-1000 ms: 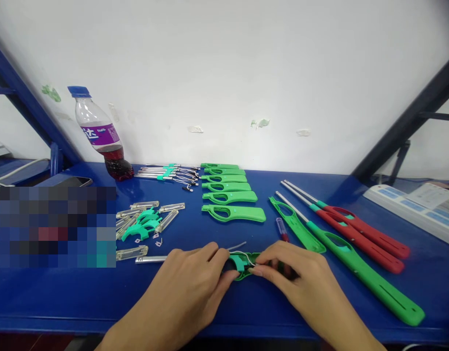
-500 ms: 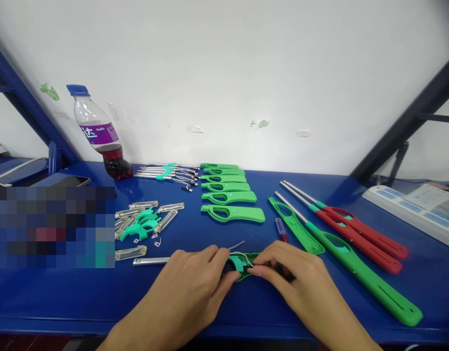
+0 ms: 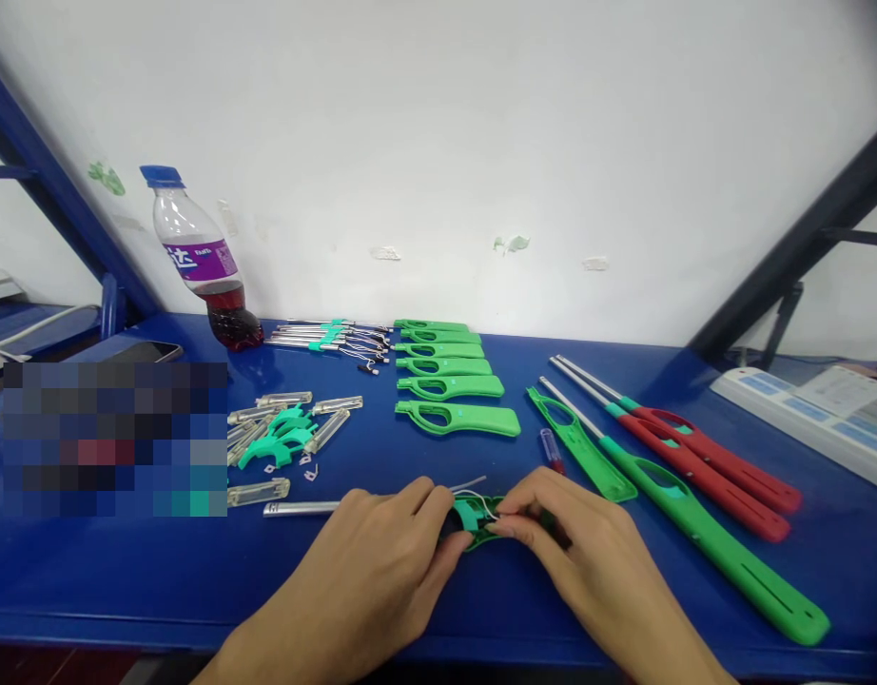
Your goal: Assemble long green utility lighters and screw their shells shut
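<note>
Near the front of the blue table lies a partly built green lighter [image 3: 476, 540], its casing half facing up. A silver metal tube [image 3: 300, 509] sticks out of it to the left. My left hand [image 3: 388, 552] is closed around the trigger end of the casing. A teal trigger [image 3: 469, 515] shows beside my left fingertips. Over the casing, my right hand [image 3: 571, 533] pinches at a white wire [image 3: 481, 498] and a small dark part; my fingers hide most of that part. A thin clear tube [image 3: 469, 484] pokes out behind the casing.
Green casing halves [image 3: 457, 420] lie in a column behind the hands. To the left are clear fuel tanks [image 3: 259, 492], teal triggers [image 3: 278, 442] and wired metal tubes [image 3: 306, 338]. A screwdriver [image 3: 551, 447], a finished green lighter [image 3: 716, 542] and red lighters [image 3: 702, 466] lie right. A bottle [image 3: 214, 276] stands back left.
The whole view has shifted slightly. Both hands keep nearly the same hold on the lighter, with only slight finger movement at the wire.
</note>
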Motion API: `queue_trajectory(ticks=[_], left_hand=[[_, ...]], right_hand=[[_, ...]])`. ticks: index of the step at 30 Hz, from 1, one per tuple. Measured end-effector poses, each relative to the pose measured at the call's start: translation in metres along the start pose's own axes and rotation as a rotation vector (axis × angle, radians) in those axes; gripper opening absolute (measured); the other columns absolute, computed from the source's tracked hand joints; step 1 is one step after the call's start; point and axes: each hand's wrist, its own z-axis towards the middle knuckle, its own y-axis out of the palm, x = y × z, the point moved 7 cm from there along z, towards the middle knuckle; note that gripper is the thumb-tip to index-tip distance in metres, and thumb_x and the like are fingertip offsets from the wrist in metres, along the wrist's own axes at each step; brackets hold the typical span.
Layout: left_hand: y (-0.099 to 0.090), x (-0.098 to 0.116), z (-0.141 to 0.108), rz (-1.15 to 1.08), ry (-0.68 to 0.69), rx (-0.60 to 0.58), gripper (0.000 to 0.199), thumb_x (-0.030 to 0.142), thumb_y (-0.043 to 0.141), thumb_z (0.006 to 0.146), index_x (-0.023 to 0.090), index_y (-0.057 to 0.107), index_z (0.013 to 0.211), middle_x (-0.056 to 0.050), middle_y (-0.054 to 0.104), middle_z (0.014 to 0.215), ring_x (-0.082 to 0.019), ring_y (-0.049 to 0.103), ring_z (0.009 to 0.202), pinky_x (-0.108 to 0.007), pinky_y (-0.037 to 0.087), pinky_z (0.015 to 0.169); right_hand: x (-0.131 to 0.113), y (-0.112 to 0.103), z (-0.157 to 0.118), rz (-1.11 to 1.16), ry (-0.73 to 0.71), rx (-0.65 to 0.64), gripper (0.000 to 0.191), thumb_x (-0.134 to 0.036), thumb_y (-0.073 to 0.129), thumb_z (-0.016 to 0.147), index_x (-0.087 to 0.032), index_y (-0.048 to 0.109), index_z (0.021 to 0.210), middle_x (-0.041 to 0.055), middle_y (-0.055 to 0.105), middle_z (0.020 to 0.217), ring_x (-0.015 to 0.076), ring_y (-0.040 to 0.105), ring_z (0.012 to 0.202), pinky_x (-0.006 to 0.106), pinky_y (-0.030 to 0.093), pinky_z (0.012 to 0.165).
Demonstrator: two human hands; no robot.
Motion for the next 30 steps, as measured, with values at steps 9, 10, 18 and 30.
queue_trajectory(ticks=[9, 10, 18, 30], left_hand=[[-0.0017, -0.0019, -0.0026, -0.02, -0.009, 0.005, 0.005, 0.021, 0.07, 0.104, 0.023, 0.066, 0.105, 0.002, 0.072, 0.086, -0.027, 0.073, 0.064, -0.037, 0.036, 0.053], [-0.0018, -0.0019, -0.0025, -0.024, -0.009, 0.006, 0.005, 0.021, 0.07, 0.104, 0.023, 0.066, 0.105, 0.002, 0.073, 0.085, -0.027, 0.073, 0.064, -0.037, 0.036, 0.053], [-0.0003, -0.0016, -0.002, -0.034, -0.008, -0.009, 0.002, 0.022, 0.068, 0.105, 0.022, 0.066, 0.106, 0.001, 0.073, 0.087, -0.026, 0.074, 0.067, -0.036, 0.037, 0.054], [0.0003, -0.0023, -0.0033, -0.085, -0.038, -0.01, 0.002, 0.023, 0.067, 0.106, 0.022, 0.067, 0.108, 0.001, 0.075, 0.088, -0.026, 0.076, 0.07, -0.036, 0.039, 0.055]], right_hand=[[-0.0036, -0.0019, -0.0012, -0.035, -0.051, 0.051, 0.014, -0.032, 0.065, 0.109, -0.029, 0.067, 0.096, -0.006, 0.073, 0.086, 0.013, 0.073, 0.071, 0.025, 0.05, 0.066], [-0.0045, -0.0025, -0.0013, -0.038, -0.057, 0.057, 0.015, -0.033, 0.064, 0.11, -0.029, 0.067, 0.096, -0.0055, 0.073, 0.086, 0.0134, 0.073, 0.071, 0.025, 0.05, 0.066], [-0.0052, -0.0042, -0.0014, -0.045, -0.066, 0.088, 0.016, -0.035, 0.063, 0.11, -0.029, 0.069, 0.096, -0.0061, 0.075, 0.084, 0.0131, 0.073, 0.068, 0.024, 0.05, 0.064], [-0.004, -0.0061, -0.0033, -0.003, -0.038, 0.094, 0.014, -0.031, 0.067, 0.107, -0.03, 0.07, 0.093, -0.0071, 0.077, 0.082, 0.013, 0.072, 0.067, 0.022, 0.051, 0.062]])
